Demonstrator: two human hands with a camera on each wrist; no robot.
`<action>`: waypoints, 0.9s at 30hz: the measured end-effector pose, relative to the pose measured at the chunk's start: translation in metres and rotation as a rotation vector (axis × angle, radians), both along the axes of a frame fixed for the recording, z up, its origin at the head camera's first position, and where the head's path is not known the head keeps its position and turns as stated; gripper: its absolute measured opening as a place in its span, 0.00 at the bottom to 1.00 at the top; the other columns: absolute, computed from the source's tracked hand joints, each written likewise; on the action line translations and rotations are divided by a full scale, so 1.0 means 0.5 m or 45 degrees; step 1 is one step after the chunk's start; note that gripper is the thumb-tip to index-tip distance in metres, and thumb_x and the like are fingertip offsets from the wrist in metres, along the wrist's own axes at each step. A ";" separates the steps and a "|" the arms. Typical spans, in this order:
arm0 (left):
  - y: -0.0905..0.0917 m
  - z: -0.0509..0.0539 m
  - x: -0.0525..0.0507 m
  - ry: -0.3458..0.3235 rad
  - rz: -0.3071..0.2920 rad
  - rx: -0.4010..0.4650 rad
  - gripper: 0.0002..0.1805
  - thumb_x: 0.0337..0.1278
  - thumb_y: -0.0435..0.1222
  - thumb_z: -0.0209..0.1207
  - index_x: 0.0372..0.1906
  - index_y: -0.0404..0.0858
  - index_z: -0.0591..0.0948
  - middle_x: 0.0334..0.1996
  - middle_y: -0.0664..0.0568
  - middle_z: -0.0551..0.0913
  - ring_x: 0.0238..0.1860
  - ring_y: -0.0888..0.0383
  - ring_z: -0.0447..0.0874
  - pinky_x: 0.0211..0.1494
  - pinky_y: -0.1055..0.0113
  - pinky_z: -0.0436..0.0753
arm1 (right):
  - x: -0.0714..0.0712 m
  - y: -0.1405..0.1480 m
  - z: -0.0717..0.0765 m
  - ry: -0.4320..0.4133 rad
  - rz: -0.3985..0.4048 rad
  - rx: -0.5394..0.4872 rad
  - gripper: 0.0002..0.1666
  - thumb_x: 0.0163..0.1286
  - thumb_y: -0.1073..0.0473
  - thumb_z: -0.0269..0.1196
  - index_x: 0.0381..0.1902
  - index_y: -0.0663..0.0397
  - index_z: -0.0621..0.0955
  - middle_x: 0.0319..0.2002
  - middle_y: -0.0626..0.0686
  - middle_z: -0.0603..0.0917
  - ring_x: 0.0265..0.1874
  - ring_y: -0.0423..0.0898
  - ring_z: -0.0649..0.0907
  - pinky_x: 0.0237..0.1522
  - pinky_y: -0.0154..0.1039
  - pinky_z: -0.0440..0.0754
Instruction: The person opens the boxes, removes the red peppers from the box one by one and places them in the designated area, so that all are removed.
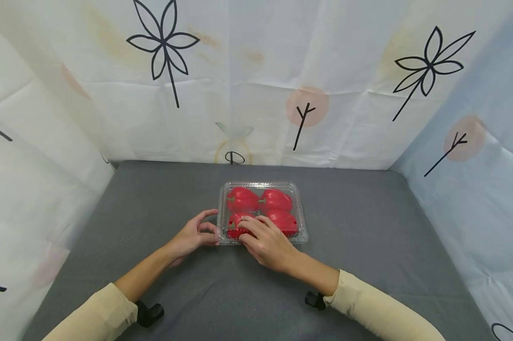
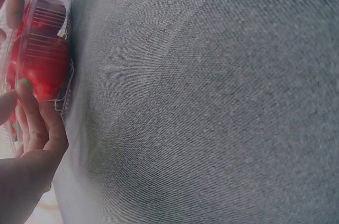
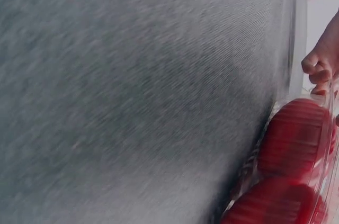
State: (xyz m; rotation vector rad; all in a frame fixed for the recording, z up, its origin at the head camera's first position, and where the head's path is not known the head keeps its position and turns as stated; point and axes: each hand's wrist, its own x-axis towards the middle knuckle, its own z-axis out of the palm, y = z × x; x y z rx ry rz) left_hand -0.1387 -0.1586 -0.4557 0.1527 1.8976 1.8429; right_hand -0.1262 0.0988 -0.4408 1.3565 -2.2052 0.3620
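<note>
A clear plastic box (image 1: 301,234) on the grey table holds several red peppers (image 1: 275,200), also seen in the left wrist view as red peppers (image 2: 45,68) behind ribbed plastic. At the box's left edge is my left hand (image 1: 194,237), its fingers slightly bent and touching the rim. My right hand (image 1: 267,244) lies over the front part of the box, fingers bent, partly hiding a front pepper. The right wrist view shows the box's side with red peppers (image 3: 291,139) and some fingers (image 3: 319,70) at its edge.
A grey cloth (image 1: 350,213) covers the table. Behind it and at both sides hang pale curtains (image 1: 256,71) with drawn leaves and round patches. Black straps (image 1: 149,314) show at the wrists.
</note>
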 end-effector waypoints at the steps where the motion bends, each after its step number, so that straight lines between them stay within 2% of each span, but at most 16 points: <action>1: 0.000 0.000 0.000 -0.003 0.000 -0.003 0.42 0.59 0.25 0.62 0.75 0.37 0.55 0.37 0.46 0.80 0.37 0.54 0.84 0.50 0.53 0.83 | 0.000 0.002 0.000 0.010 0.006 0.005 0.21 0.50 0.58 0.79 0.42 0.52 0.84 0.52 0.55 0.82 0.57 0.51 0.79 0.57 0.48 0.77; 7: -0.001 0.004 0.002 -0.015 0.005 -0.011 0.42 0.59 0.24 0.61 0.76 0.38 0.55 0.36 0.47 0.80 0.37 0.55 0.83 0.50 0.55 0.83 | 0.000 0.021 -0.001 0.020 -0.020 -0.008 0.38 0.50 0.58 0.78 0.61 0.50 0.78 0.59 0.57 0.79 0.61 0.52 0.77 0.57 0.50 0.77; 11: -0.004 0.004 0.004 0.007 -0.022 -0.015 0.44 0.59 0.25 0.61 0.77 0.37 0.52 0.36 0.48 0.80 0.37 0.55 0.83 0.50 0.55 0.83 | 0.002 0.040 -0.002 0.004 -0.087 -0.014 0.43 0.49 0.56 0.79 0.64 0.49 0.75 0.63 0.59 0.75 0.63 0.54 0.75 0.58 0.53 0.77; 17: -0.005 0.004 0.002 -0.006 -0.032 -0.031 0.44 0.59 0.24 0.61 0.78 0.39 0.53 0.37 0.47 0.81 0.36 0.54 0.83 0.50 0.54 0.83 | 0.004 0.070 -0.008 0.005 -0.176 -0.068 0.45 0.48 0.58 0.78 0.65 0.52 0.74 0.63 0.62 0.74 0.64 0.57 0.74 0.58 0.57 0.75; 19: -0.004 0.004 0.001 -0.012 -0.031 -0.034 0.44 0.60 0.24 0.61 0.77 0.40 0.53 0.37 0.46 0.81 0.36 0.53 0.84 0.50 0.53 0.83 | 0.006 0.080 -0.010 0.011 -0.242 -0.110 0.47 0.47 0.57 0.78 0.67 0.53 0.73 0.63 0.63 0.74 0.64 0.59 0.74 0.58 0.60 0.74; 21: -0.004 0.005 0.000 -0.011 -0.039 -0.039 0.44 0.60 0.25 0.61 0.78 0.40 0.54 0.37 0.46 0.81 0.37 0.52 0.84 0.51 0.52 0.83 | 0.008 0.090 -0.012 0.000 -0.349 -0.150 0.51 0.46 0.54 0.78 0.69 0.53 0.71 0.64 0.65 0.74 0.65 0.62 0.73 0.58 0.64 0.71; 27: -0.006 0.009 -0.002 -0.020 -0.044 -0.054 0.44 0.60 0.26 0.62 0.77 0.41 0.54 0.38 0.45 0.81 0.37 0.51 0.84 0.51 0.52 0.82 | 0.016 0.109 -0.018 -0.147 -0.689 -0.224 0.64 0.43 0.43 0.77 0.75 0.55 0.62 0.67 0.68 0.70 0.66 0.68 0.69 0.61 0.69 0.65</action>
